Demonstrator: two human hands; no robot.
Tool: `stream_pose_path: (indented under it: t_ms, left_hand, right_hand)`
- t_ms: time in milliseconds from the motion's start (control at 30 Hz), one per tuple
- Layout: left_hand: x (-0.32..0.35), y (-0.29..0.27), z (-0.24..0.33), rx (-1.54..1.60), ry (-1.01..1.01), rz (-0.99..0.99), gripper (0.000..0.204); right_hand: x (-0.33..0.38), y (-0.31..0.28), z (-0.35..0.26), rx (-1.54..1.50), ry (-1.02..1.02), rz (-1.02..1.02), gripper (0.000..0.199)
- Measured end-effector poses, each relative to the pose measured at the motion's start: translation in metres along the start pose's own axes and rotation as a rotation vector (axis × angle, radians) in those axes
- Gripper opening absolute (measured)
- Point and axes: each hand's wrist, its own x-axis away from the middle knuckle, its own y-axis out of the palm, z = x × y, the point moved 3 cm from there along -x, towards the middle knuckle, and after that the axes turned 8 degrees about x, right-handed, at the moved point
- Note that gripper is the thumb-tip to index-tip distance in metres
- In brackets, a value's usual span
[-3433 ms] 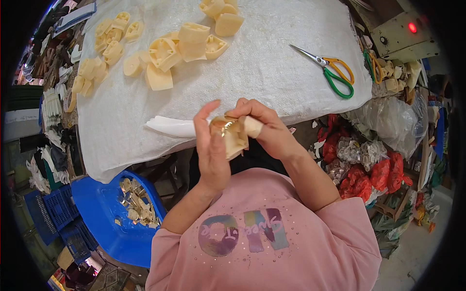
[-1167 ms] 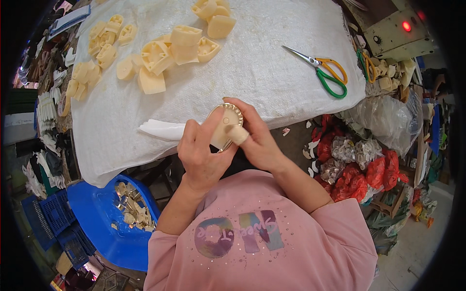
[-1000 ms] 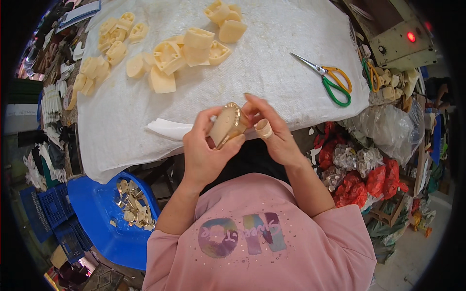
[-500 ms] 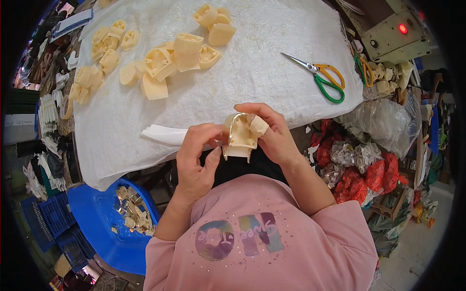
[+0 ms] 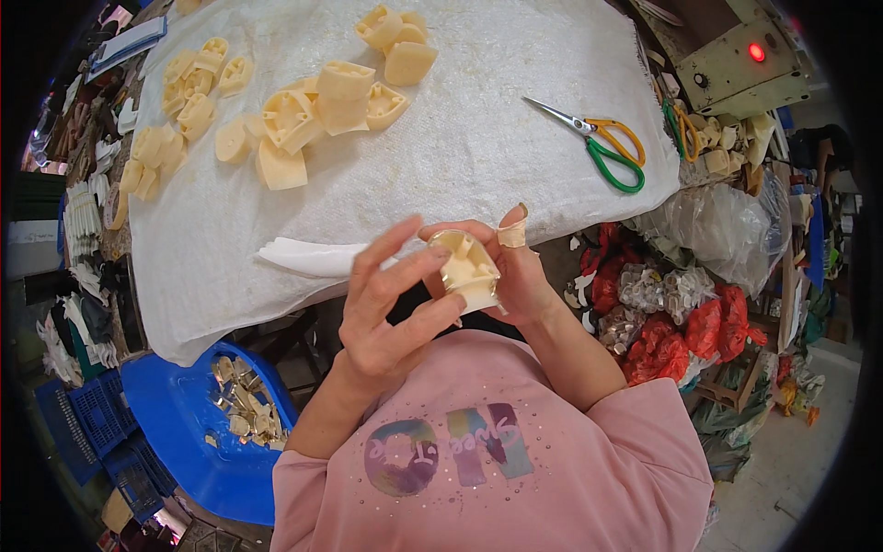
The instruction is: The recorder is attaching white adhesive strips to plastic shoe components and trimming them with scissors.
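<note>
A cream plastic moulded part (image 5: 466, 269) with an open ribbed face is held just in front of my chest, below the table's front edge. My right hand (image 5: 520, 276) grips it from the right, and a tan bandage wraps that hand's thumb. My left hand (image 5: 391, 308) is at the part's left side with fingers spread, its fingertips touching the part. A folded white cloth (image 5: 308, 258) lies on the table edge just left of my hands. Several more cream parts (image 5: 313, 110) are heaped on the white-covered table (image 5: 478, 156).
Scissors with green and orange handles (image 5: 598, 143) lie at the table's right. A grey box with a red light (image 5: 736, 60) stands at the far right. A blue tub (image 5: 198, 432) with scrap pieces sits lower left. Red and clear bags (image 5: 681, 313) pile up on the right.
I have turned the cream part over in my hands, from lower against my chest to its open ribbed face up. My left fingers have spread out from a closed grip.
</note>
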Motion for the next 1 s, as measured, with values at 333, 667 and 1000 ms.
stream_pose_path:
  t_ms: [333, 667, 1000]
  left_hand:
    - [0.003, -0.013, -0.004, 0.021, -0.004, 0.132, 0.027]
    - [0.021, -0.010, -0.009, 0.127, -0.116, 0.253, 0.011]
    - [0.023, -0.011, -0.006, 0.179, -0.242, 0.281, 0.015]
  right_hand:
    - [-0.001, 0.006, -0.005, 0.103, -0.146, -0.082, 0.068]
    - [0.005, 0.017, -0.024, 0.953, -0.807, -0.005, 0.036]
    - [0.004, 0.026, -0.023, 1.046, -0.867, 0.036, 0.046]
